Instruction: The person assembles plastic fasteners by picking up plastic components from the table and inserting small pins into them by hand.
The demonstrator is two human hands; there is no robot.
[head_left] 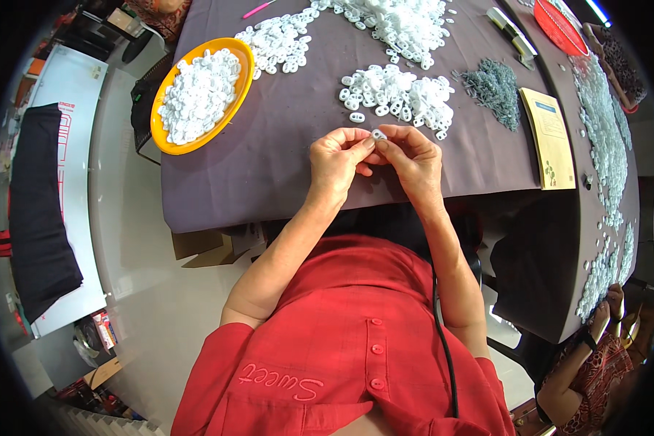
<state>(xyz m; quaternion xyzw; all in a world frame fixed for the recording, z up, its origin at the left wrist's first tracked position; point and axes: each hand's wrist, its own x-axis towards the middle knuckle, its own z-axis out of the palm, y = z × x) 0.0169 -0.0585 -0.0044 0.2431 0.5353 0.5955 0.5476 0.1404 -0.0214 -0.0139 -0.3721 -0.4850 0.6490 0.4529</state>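
Between the fingertips of both my hands is a small white plastic oval piece (378, 135) with dark holes in it. My left hand (336, 160) pinches it from one side, thumb against forefinger. From the other side my right hand (416, 158) grips it the same way, the two thumbs nearly touching. Just beyond my hands lies a loose heap of like white pieces (400, 94) on the dark cloth-covered table (247, 167). Right of that heap is a pile of small grey translucent parts (493, 91), too fine to name.
A yellow oval bowl (247, 62) full of white pieces stands at the table's left edge. Larger white heaps (396, 22) lie farther back. To the right are a tan booklet (547, 138), a red basket (559, 29) and another table where a person's hands (607, 309) touch white pieces.
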